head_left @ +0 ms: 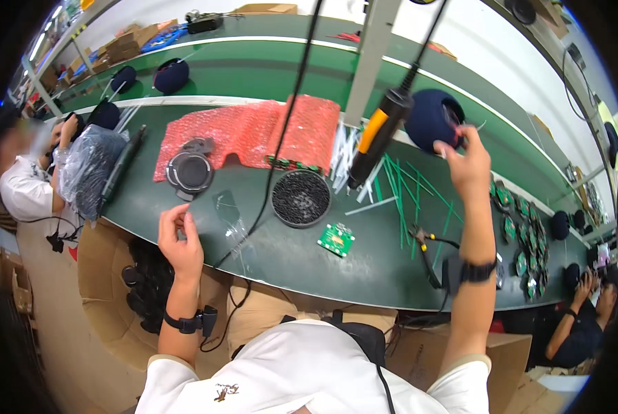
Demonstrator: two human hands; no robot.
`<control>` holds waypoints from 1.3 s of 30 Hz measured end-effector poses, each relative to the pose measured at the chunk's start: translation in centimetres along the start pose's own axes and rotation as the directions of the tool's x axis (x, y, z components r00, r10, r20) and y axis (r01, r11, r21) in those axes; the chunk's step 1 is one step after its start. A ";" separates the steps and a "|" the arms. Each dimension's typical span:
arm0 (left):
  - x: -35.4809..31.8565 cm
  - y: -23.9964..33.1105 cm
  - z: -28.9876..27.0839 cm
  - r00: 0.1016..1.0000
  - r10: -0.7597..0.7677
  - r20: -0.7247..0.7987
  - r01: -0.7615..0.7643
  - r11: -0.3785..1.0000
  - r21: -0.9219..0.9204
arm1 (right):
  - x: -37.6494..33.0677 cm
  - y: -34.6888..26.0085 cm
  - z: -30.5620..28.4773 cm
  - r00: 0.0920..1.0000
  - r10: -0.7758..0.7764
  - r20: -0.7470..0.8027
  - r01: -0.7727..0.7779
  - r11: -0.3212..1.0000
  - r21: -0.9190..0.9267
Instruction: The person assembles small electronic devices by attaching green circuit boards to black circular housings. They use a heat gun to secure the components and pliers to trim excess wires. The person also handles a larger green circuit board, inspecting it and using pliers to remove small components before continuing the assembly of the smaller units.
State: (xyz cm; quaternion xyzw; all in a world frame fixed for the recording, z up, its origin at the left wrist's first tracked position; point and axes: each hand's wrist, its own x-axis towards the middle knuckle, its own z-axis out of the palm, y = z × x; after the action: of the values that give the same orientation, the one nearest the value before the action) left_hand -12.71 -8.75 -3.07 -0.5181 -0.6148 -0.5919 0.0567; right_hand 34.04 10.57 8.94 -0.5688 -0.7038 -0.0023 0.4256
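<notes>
A green workbench (322, 262) is seen from above. The right hand (469, 160) is raised to a dark blue rounded speaker shell (429, 119) at the far edge, fingers pinched on its opening. The left hand (179, 238) hovers near the bench's front edge, fingertips closed together as if on something tiny; what is held cannot be told. An orange-handled electric screwdriver (378, 134) hangs between them, above a round tray of dark screws (300, 198). A small green circuit board (336, 239) lies nearby. The shell is probably best steadied firmly before any fastening.

Circuit board (336, 239) right of round tray (300, 198)
</notes>
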 end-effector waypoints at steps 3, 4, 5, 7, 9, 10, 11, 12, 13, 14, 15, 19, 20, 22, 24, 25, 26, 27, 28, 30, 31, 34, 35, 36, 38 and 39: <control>-0.7 5.7 0.4 0.981 0.083 0.173 -0.049 0.981 -0.189 | -9.4 -4.5 -7.3 0.993 -0.023 0.117 0.028 0.999 -0.041; -1.5 8.2 0.5 0.947 0.113 0.300 -0.036 0.967 -0.251 | -12.3 -6.2 -8.6 0.979 0.071 0.189 -0.079 0.996 0.034; -2.1 10.7 0.6 0.869 0.177 0.461 -0.015 0.943 -0.334 | -14.5 -7.5 -8.9 0.981 0.014 0.195 -0.003 0.998 -0.055; -3.5 15.2 2.4 0.693 0.305 0.653 0.046 0.886 -0.462 | -18.3 -9.9 -9.0 0.931 0.151 0.333 -0.146 0.988 -0.040; -4.4 18.6 4.7 0.595 0.414 0.689 0.045 0.839 -0.543 | -20.6 -10.9 -8.0 0.919 0.142 0.368 -0.116 0.989 -0.092; -4.6 19.8 5.9 0.570 0.458 0.682 0.018 0.823 -0.567 | -21.4 -11.0 -7.4 0.916 0.165 0.366 -0.154 0.986 -0.059; -4.6 20.7 6.8 0.570 0.477 0.668 -0.049 0.832 -0.553 | -21.9 -10.6 -7.2 0.930 0.106 0.352 -0.107 0.994 -0.016; -4.5 21.4 7.5 0.588 0.496 0.639 -0.115 0.833 -0.541 | -22.1 -9.8 -7.1 0.932 0.235 0.275 -0.276 0.953 0.122; -4.2 22.0 8.2 0.605 0.515 0.607 -0.181 0.832 -0.524 | -22.2 -8.6 -7.2 0.908 0.359 0.215 -0.408 0.873 0.268; -3.9 22.5 8.9 0.623 0.533 0.572 -0.247 0.828 -0.503 | -22.1 -7.2 -7.2 0.874 0.457 0.164 -0.481 0.770 0.419; -3.7 22.9 9.4 0.601 0.545 0.584 -0.292 0.831 -0.474 | -21.6 -5.3 -7.3 0.929 0.359 0.087 -0.369 0.898 0.240; -4.0 25.2 11.9 0.469 0.482 0.740 -0.360 0.870 -0.338 | -21.5 -0.8 -5.6 0.958 0.141 0.248 -0.046 0.934 -0.354; -4.1 25.5 12.3 0.409 0.456 0.791 -0.340 0.880 -0.332 | -21.5 -0.2 -4.9 0.933 0.196 0.302 -0.084 0.934 -0.347; -4.5 25.8 12.8 0.296 0.419 0.858 -0.304 0.893 -0.330 | -21.5 0.7 -4.4 0.945 0.213 0.248 -0.131 0.942 -0.309; -4.6 25.5 13.1 0.361 0.426 0.830 -0.177 0.905 -0.387 | -21.4 1.3 -4.8 0.975 0.220 0.044 -0.202 0.947 -0.251; -4.5 25.2 13.2 0.369 0.394 0.842 -0.099 0.917 -0.386 | -21.3 1.7 -5.8 0.986 0.116 -0.120 -0.137 0.973 -0.183; -4.5 25.0 13.3 0.377 0.357 0.854 -0.022 0.926 -0.378 | -21.2 2.1 -7.0 0.956 0.219 -0.194 -0.210 0.975 0.070; -4.5 24.8 13.4 0.368 0.352 0.860 -0.001 0.925 -0.379 | -21.5 2.2 -8.0 0.957 0.255 -0.139 -0.204 0.931 0.304; -4.5 24.6 13.5 0.362 0.347 0.865 0.018 0.925 -0.379 | -21.9 2.2 -9.1 0.950 0.304 -0.075 -0.219 0.817 0.534; -4.5 24.4 13.7 0.363 0.345 0.866 0.045 0.921 -0.387 | -22.8 1.7 -10.5 0.935 0.349 0.067 -0.225 0.436 0.871; -4.5 24.4 13.8 0.370 0.347 0.861 0.054 0.918 -0.394 | -23.6 1.0 -10.5 0.900 0.427 0.094 -0.201 0.213 0.956; -4.4 24.4 13.9 0.368 0.328 0.870 0.091 0.918 -0.385 | -25.7 -1.4 -10.7 0.925 0.293 0.243 -0.344 0.369 0.863; -4.4 24.4 13.8 0.367 0.318 0.874 0.102 0.920 -0.378 | -26.2 -2.1 -10.7 0.911 0.329 0.250 -0.400 0.552 0.731; -4.4 24.4 13.8 0.364 0.320 0.875 0.100 0.920 -0.378 | -26.6 -2.9 -10.2 0.922 0.339 0.187 -0.384 0.739 0.554; -4.4 24.4 13.8 0.368 0.339 0.866 0.078 0.917 -0.392 | -26.9 -3.9 -10.5 0.875 0.386 0.291 -0.447 0.875 0.184; -4.4 24.4 13.8 0.362 0.341 0.868 0.082 0.916 -0.394 | -26.5 -3.9 -10.2 0.915 0.268 0.302 -0.324 0.933 0.154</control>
State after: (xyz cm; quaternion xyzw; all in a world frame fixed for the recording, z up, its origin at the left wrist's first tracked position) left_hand 13.99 -6.20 6.17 -0.8073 -0.3720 -0.2974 -0.3484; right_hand 36.81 -16.98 1.37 -0.6180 -0.6580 0.2128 0.3740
